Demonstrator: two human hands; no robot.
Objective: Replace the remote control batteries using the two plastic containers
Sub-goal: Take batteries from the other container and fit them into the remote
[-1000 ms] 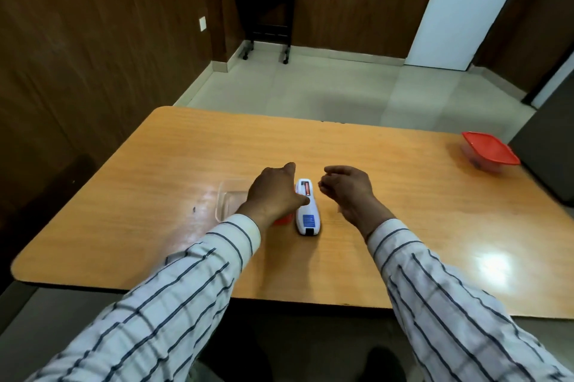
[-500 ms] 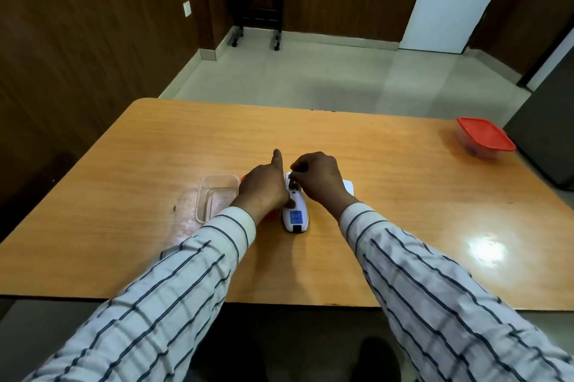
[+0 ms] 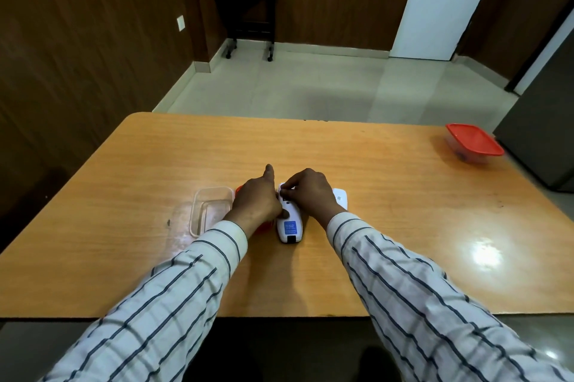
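Observation:
A white remote control (image 3: 290,226) lies back-up on the wooden table (image 3: 388,195), a blue label near its close end. My left hand (image 3: 257,201) grips its left side, thumb pressed on the back and index finger pointing away. My right hand (image 3: 307,192) bends over the far end, fingertips pinched into the open battery compartment; the battery there is hidden under them. The white battery cover (image 3: 340,197) lies just right of that hand. An open clear plastic container (image 3: 211,210) stands to the left. Its red lid (image 3: 238,189) peeks out beneath my left hand.
A second clear container with a red lid (image 3: 472,142) stands at the table's far right corner, next to a dark grey cabinet (image 3: 540,133). Beyond the table are a tiled floor, a small black side table (image 3: 248,9) and a white door.
My right hand moved left from beside the remote onto its battery compartment, covering the battery that showed earlier. My left hand stayed on the remote's left side.

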